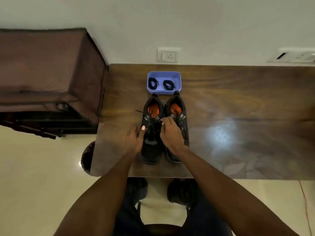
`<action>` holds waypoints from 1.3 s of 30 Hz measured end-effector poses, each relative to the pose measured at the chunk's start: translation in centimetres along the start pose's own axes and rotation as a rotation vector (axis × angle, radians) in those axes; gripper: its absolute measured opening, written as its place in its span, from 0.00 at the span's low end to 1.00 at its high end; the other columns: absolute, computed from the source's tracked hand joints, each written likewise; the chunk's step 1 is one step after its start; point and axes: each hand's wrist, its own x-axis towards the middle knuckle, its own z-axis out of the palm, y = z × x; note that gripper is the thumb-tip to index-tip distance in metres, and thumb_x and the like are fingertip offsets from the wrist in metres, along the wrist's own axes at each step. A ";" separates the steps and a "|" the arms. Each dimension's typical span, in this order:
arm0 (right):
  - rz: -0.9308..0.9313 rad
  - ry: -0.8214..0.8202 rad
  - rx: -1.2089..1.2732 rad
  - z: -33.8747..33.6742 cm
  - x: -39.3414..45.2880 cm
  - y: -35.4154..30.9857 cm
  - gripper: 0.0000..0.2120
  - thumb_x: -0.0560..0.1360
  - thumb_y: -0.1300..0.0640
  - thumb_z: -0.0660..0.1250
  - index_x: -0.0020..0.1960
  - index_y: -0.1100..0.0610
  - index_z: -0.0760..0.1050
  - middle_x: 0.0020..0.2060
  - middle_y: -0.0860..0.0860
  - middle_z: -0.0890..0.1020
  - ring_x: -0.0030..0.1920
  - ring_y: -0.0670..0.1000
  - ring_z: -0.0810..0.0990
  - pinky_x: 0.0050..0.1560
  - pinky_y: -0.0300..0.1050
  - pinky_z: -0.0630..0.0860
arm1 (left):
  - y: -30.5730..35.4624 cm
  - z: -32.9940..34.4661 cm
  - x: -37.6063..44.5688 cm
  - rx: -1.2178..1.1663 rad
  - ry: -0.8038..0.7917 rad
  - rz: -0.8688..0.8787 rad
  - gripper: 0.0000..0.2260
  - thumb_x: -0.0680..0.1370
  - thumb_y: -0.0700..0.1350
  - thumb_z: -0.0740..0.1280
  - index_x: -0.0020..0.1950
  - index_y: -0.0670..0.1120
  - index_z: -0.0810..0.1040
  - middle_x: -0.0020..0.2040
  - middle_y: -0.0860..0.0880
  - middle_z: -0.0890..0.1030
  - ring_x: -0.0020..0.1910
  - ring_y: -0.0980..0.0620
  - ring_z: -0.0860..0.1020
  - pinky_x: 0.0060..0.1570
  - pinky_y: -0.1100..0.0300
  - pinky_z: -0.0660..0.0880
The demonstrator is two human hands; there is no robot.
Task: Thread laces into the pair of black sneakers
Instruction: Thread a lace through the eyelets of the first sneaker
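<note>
Black mesh-and-rubber sneakers stand side by side near the front edge of the dark brown wooden table [238,103], toes toward the person and heels away, so each shoe's long axis runs straight out from the body. Over the left black sneaker with the orange lining [152,133] both hands meet: the left hand [132,139] rests along the shoe's outer flank with its fingers fairly straight and one fingertip lifted near the eyelets, holding nothing that can be made out; the right hand [168,132] lies across the gap between the shoes with its fingers curled in over the eyelet row, seemingly pinching a black lace, though blur leaves that unsure. A thin black lace end [139,111] trails off the left shoe's far outer side onto the wood. The right black sneaker [179,120] lies just beside, partly under the right wrist. Beyond the heels, almost touching them, sits a shallow lilac plastic tray [164,74] with two coiled black laces [168,85] inside. Any reach for those coils would go straight ahead over the heels, and the right hand looks marginally nearer.
</note>
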 end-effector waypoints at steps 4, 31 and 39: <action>0.029 0.058 -0.031 3.2 -1.3 -0.5 0.12 0.81 0.64 0.57 0.63 0.64 0.72 0.59 0.59 0.76 0.56 0.58 0.77 0.53 0.51 0.75 | -2.4 2.1 1.4 -0.249 0.068 0.019 0.19 0.79 0.61 0.63 0.60 0.48 0.77 0.52 0.52 0.80 0.55 0.51 0.78 0.55 0.54 0.74; 0.110 -0.138 0.052 5.2 -18.6 3.8 0.09 0.77 0.65 0.61 0.44 0.60 0.79 0.49 0.59 0.82 0.54 0.61 0.80 0.54 0.50 0.77 | -7.8 2.6 -13.4 0.088 -0.038 0.193 0.04 0.80 0.42 0.62 0.48 0.43 0.75 0.40 0.44 0.76 0.32 0.49 0.72 0.31 0.60 0.68; 0.059 -0.065 0.106 5.0 -16.1 3.5 0.05 0.77 0.61 0.69 0.44 0.62 0.78 0.38 0.52 0.77 0.43 0.51 0.75 0.47 0.44 0.71 | -8.3 0.4 -9.8 0.106 0.275 0.391 0.27 0.80 0.41 0.64 0.78 0.44 0.60 0.77 0.43 0.65 0.76 0.44 0.62 0.73 0.52 0.61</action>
